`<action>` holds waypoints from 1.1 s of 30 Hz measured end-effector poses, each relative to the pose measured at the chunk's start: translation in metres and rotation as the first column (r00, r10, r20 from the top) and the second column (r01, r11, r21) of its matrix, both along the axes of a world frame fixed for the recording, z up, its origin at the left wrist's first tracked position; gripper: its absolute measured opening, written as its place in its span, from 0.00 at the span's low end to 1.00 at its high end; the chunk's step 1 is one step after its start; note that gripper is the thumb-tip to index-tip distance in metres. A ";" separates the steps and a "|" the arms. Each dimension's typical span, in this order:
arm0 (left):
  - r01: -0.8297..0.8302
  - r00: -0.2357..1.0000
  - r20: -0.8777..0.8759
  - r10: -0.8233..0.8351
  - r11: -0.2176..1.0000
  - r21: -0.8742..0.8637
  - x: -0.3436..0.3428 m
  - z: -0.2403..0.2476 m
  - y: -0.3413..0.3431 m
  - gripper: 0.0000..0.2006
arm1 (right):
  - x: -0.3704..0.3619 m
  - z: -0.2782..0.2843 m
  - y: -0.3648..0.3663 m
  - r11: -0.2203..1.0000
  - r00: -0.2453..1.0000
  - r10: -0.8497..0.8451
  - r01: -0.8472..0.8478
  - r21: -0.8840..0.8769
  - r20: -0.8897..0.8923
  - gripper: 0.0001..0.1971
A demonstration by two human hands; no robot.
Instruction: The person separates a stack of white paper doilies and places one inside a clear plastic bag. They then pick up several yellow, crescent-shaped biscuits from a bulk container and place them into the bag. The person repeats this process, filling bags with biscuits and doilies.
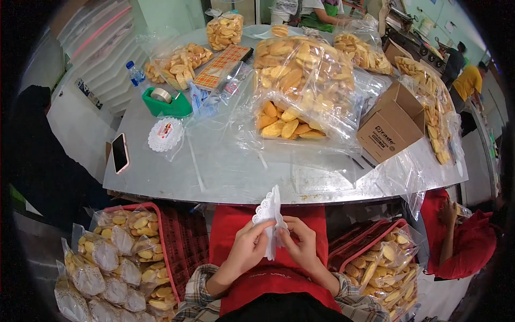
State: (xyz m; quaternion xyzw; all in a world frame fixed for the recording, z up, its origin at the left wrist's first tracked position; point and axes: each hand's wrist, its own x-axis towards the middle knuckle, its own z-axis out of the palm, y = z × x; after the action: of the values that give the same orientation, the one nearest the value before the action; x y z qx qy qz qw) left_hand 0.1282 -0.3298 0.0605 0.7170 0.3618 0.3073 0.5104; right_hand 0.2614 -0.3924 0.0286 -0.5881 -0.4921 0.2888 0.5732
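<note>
Scanning left to right. Lower left of frame: red crate [170, 252] on the floor, loaded with small sealed cookie packs [115, 257], so a fair batch looks already done. Left of centre on the steel desk [225, 172]: phone [119, 153] at the edge, one white doily in a clear sleeve [166, 134], green tape dispenser [166, 103], water bottle [136, 73] behind it.

Bottom centre, just below the desk edge, over the red apron [236, 225]: left hand [248, 251] and right hand [300, 248] hold a stack of white paper doilies [272, 217] upright between them. Both grips closed on the stack, fingers pinching its lower part; thumbs seem to be working at the sheets, though I can't tell if one is separated.

Centre to upper right: big clear bags of loose cookies [300, 80] piled on the desk, plenty unpacked, so judging by that most of the bulk stock is left. Open cardboard box [391, 123] to the right. Lower right: second red crate [370, 244] with more filled packs [386, 273]. Another person in red [461, 241] at the right edge.
</note>
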 end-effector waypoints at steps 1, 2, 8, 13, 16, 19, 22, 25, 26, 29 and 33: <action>-0.017 1.000 0.013 0.017 1.000 0.009 0.002 0.000 0.000 0.10 | 0.000 0.000 0.000 1.000 1.000 0.013 -0.013 0.005 0.001 0.06; -0.031 0.999 0.029 0.030 0.999 0.018 0.003 -0.001 0.000 0.09 | 0.002 0.001 0.000 1.000 1.000 0.023 -0.023 0.010 0.005 0.06; -0.013 0.999 0.032 0.012 1.000 0.022 0.001 -0.011 0.001 0.11 | 0.002 0.001 -0.001 0.999 0.999 0.033 -0.033 0.008 -0.019 0.06; -0.018 0.999 0.030 0.017 1.000 0.013 0.004 -0.005 0.001 0.08 | 0.000 -0.001 -0.001 1.000 0.996 -0.003 0.002 -0.002 -0.091 0.05; 0.007 0.999 0.044 -0.010 0.999 0.052 0.002 -0.010 0.004 0.07 | 0.000 -0.006 -0.002 0.999 0.989 -0.042 0.040 -0.018 -0.143 0.03; 0.010 0.999 0.031 -0.013 0.996 0.086 0.001 -0.011 0.005 0.07 | 0.001 -0.006 -0.001 0.999 0.982 -0.049 0.048 -0.011 -0.183 0.03; -0.008 1.000 -0.015 0.008 1.000 -0.009 0.001 -0.006 0.003 0.07 | 0.000 -0.001 0.000 1.000 0.988 -0.022 0.023 0.005 -0.156 0.03; -0.050 0.999 -0.006 0.050 0.990 -0.129 0.003 -0.007 0.000 0.07 | -0.001 0.003 -0.001 1.000 0.995 -0.025 0.025 -0.002 -0.093 0.04; -0.069 0.997 0.003 0.071 0.984 -0.162 0.003 -0.007 -0.001 0.07 | -0.001 0.001 -0.001 0.999 0.996 -0.035 0.036 0.007 -0.086 0.04; -0.048 0.999 0.015 0.049 0.996 -0.081 0.005 -0.001 0.000 0.05 | -0.002 -0.003 -0.001 0.998 0.995 -0.054 0.055 0.003 -0.080 0.04; -0.039 0.998 -0.045 0.043 0.997 0.073 -0.010 -0.014 0.013 0.06 | 0.003 -0.005 -0.007 0.988 0.924 -0.081 0.024 -0.152 -0.375 0.03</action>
State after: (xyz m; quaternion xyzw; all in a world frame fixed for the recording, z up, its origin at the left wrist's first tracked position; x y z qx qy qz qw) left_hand 0.1184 -0.3168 0.0462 0.7344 0.3769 0.3139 0.4691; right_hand 0.2647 -0.3996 0.0234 -0.5740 -0.3335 0.4168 0.6210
